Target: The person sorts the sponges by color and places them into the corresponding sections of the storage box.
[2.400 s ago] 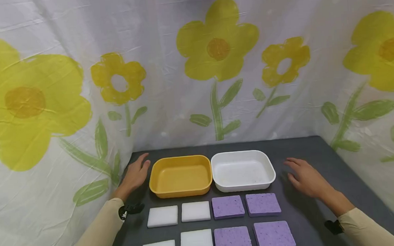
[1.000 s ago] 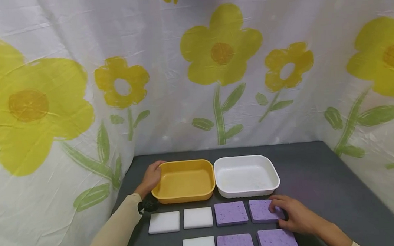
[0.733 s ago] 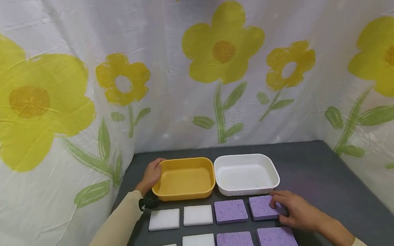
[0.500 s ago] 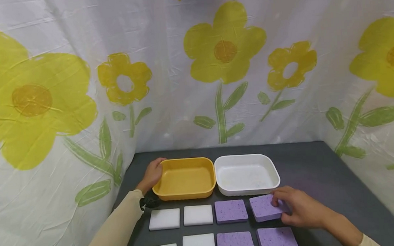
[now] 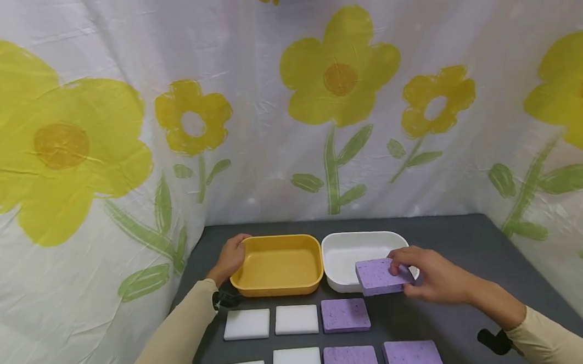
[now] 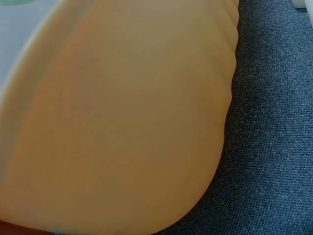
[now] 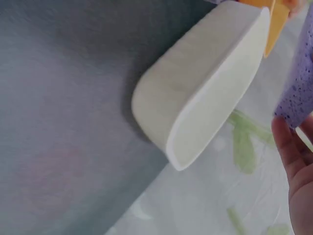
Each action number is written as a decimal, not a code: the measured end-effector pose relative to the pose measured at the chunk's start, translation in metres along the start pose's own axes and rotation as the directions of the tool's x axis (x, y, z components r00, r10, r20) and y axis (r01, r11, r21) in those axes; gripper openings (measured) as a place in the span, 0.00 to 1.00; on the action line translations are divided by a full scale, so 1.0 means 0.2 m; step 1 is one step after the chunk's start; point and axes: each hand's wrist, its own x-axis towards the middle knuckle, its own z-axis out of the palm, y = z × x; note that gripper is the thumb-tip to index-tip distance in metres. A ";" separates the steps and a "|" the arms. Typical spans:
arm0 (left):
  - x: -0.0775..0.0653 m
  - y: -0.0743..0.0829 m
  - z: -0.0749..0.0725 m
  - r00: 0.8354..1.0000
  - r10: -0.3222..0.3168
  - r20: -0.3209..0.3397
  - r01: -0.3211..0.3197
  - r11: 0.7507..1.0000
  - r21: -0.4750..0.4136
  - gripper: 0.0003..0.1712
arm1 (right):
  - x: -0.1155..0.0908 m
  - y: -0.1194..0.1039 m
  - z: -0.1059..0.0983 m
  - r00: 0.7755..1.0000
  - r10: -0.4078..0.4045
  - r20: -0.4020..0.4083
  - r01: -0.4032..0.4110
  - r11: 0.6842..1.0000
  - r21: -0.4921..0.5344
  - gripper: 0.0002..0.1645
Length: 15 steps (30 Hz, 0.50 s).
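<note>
My right hand (image 5: 437, 276) pinches a purple sponge (image 5: 381, 276) between thumb and fingers, held up over the front of the white tub (image 5: 346, 284). From the right wrist view, the purple sponge (image 7: 297, 95) is at the right edge with the fingertips on it, and the white tub (image 7: 166, 93) is beside it. My left hand (image 5: 230, 258) grips the left rim of the yellow tub (image 5: 278, 265); in the left wrist view the tub's wall (image 6: 122, 122) fills most of the frame and hides the fingers.
In front of the tubs, several white sponges (image 5: 247, 324) lie in two rows on the left. Purple sponges (image 5: 345, 315) lie to their right. The dark grey tabletop (image 5: 453, 239) meets a flower-printed curtain (image 5: 266, 167) at the back and sides.
My left hand has moved onto the yellow tub's rim. My right hand has taken the back right purple sponge off the table and raised it to the white tub.
</note>
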 end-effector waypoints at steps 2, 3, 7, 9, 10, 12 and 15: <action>-0.01 0.00 0.00 1.000 -0.001 -0.006 0.001 1.000 0.006 0.24 | 0.05 0.00 0.00 1.000 0.020 0.010 -0.020 1.000 -0.023 0.25; -0.01 0.00 0.01 1.000 -0.002 -0.009 0.002 1.000 0.011 0.23 | 0.07 0.00 0.01 0.999 0.032 0.018 -0.031 0.999 -0.040 0.25; -0.01 0.00 0.01 1.000 -0.006 -0.017 0.007 1.000 0.031 0.23 | 0.16 0.00 0.04 0.994 0.083 0.065 -0.078 0.994 -0.077 0.21; -0.01 0.00 0.02 1.000 -0.006 -0.024 0.007 0.999 0.036 0.24 | 0.22 0.00 0.07 0.991 0.101 0.087 -0.094 0.992 -0.088 0.19; -0.01 0.01 0.02 1.000 -0.003 -0.026 0.004 0.999 0.037 0.24 | 0.24 0.00 0.08 0.989 0.108 0.097 -0.100 0.991 -0.086 0.18; 0.00 0.00 0.01 1.000 0.001 -0.027 0.000 0.999 0.036 0.24 | 0.30 0.00 0.11 0.987 0.115 0.115 -0.106 0.991 -0.086 0.17; 0.00 -0.01 0.01 1.000 0.001 -0.015 -0.001 1.000 0.025 0.24 | 0.38 0.01 0.17 0.983 0.119 0.140 -0.108 0.991 -0.081 0.16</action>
